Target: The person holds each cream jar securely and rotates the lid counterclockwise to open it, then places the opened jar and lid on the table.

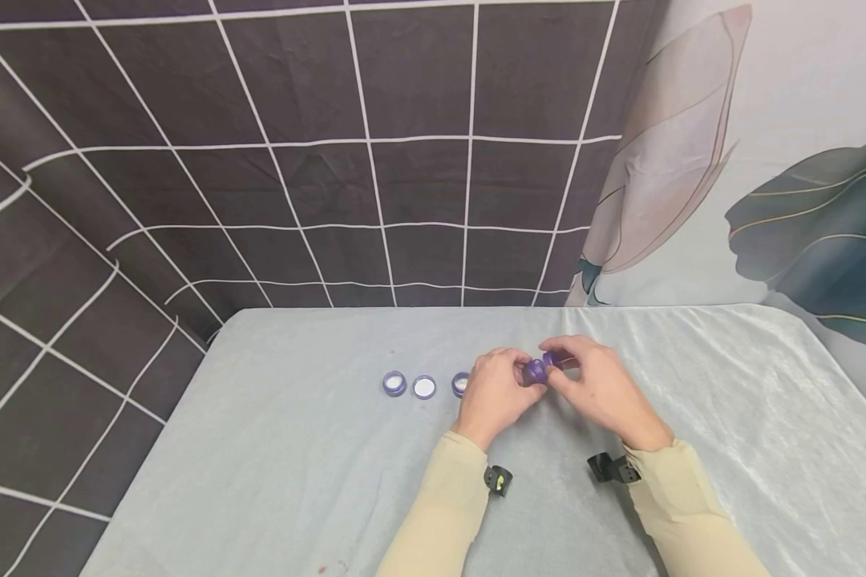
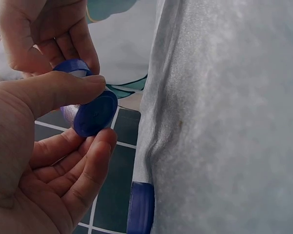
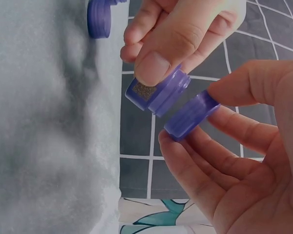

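Note:
My left hand [image 1: 494, 393] pinches a small purple jar [image 3: 158, 92] between thumb and fingers, tilted on its side above the table. A brownish patch shows on the jar's side, and its threaded neck faces my right hand [image 1: 599, 385]. That hand grips a ridged purple lid [image 3: 192, 116] by its rim. In the right wrist view a narrow gap separates lid and jar neck. From the left wrist side, the jar's round purple base [image 2: 96, 113] faces the camera, with my thumb across the jar's upper side.
Left of my hands, a round purple-rimmed container [image 1: 394, 383] and a purple-rimmed white disc [image 1: 424, 388] lie on the pale cloth-covered table [image 1: 281, 449]. Another purple-rimmed round piece [image 1: 460, 384] is partly hidden by my left hand. A dark tiled-pattern curtain [image 1: 418, 184] hangs behind the table.

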Tool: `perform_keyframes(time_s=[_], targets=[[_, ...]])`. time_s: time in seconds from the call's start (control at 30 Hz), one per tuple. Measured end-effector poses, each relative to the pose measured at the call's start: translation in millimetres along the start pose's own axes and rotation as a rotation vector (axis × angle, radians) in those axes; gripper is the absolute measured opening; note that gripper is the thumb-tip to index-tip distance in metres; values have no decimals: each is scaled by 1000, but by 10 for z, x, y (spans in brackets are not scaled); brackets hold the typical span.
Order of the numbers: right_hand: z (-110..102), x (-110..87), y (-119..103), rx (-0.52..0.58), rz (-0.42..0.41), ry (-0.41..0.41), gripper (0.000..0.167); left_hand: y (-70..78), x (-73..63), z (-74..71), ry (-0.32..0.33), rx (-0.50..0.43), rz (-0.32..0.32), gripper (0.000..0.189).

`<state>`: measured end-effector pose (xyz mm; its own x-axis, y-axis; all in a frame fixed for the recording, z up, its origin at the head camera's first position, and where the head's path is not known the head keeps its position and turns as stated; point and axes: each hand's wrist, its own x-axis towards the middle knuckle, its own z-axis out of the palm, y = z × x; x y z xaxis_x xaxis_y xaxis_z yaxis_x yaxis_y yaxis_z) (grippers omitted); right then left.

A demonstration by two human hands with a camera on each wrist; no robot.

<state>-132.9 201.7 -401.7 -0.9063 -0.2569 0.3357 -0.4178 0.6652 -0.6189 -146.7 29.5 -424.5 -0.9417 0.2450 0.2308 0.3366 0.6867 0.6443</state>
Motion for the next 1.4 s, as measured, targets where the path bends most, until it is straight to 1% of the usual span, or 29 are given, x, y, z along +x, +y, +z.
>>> perform_keyframes(time_s=[0.23,0.37,0.57,0.67,0.9,1.23,1.4], targets=[[0,3,18,-1,-28,35,28,7,0,3,11,-12,4,32],[0,4,19,0,-31,41,26,9,-1,5,12,-8,-1,31],[-21,8,14,27,23,26,27,11,0,1,7,-12,-18,34],[-32,11,15,35,49,25,27,14,1,3,9,-5,-16,35],[-46,12,29,32,69,44,26,16,-6,27,18,31,6,36],[-50,15,56,7,90,40,25,43,-13,33,15,35,-26,34],[-51,14,82,19,104,30,25,64,-11,41,23,50,-30,31]])
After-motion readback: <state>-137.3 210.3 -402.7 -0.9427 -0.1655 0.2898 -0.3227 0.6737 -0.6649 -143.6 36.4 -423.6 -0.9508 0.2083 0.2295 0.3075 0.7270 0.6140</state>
